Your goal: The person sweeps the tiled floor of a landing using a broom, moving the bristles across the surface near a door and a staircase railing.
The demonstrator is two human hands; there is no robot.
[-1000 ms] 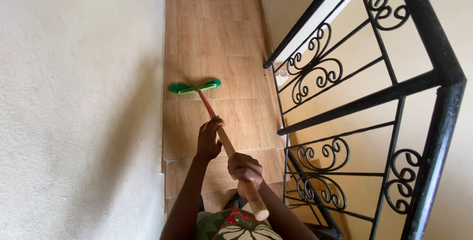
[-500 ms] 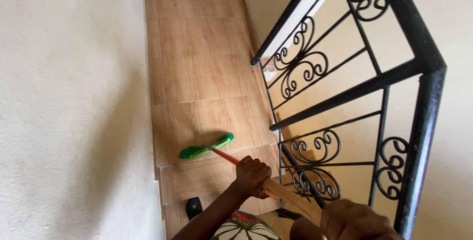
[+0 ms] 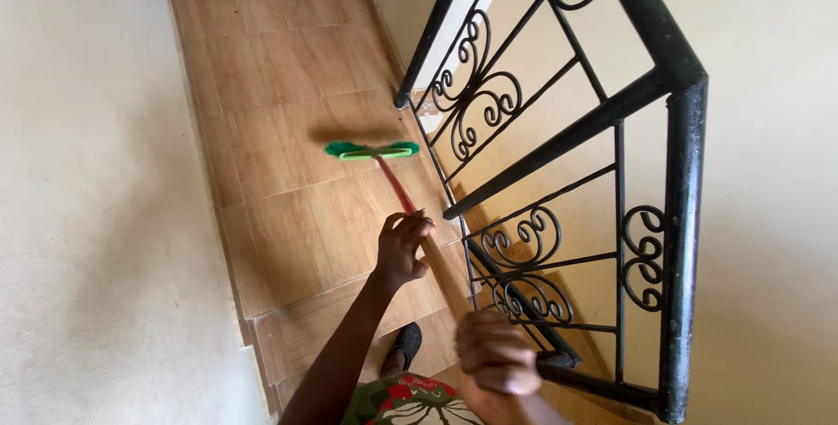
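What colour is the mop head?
Green, seen best in the head view: mop head.

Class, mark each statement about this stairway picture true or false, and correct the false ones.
1. Both hands hold the wooden handle. True: the left hand grips higher along it, the right hand nearer its end.
2. The broom head is blue. False: it is green.
3. The broom head rests on the tan tiled floor. True.
4. The black iron railing stands on the person's left. False: it is on their right; a plain wall is on the left.
5. The right hand holds the railing. False: its grip is on the handle.
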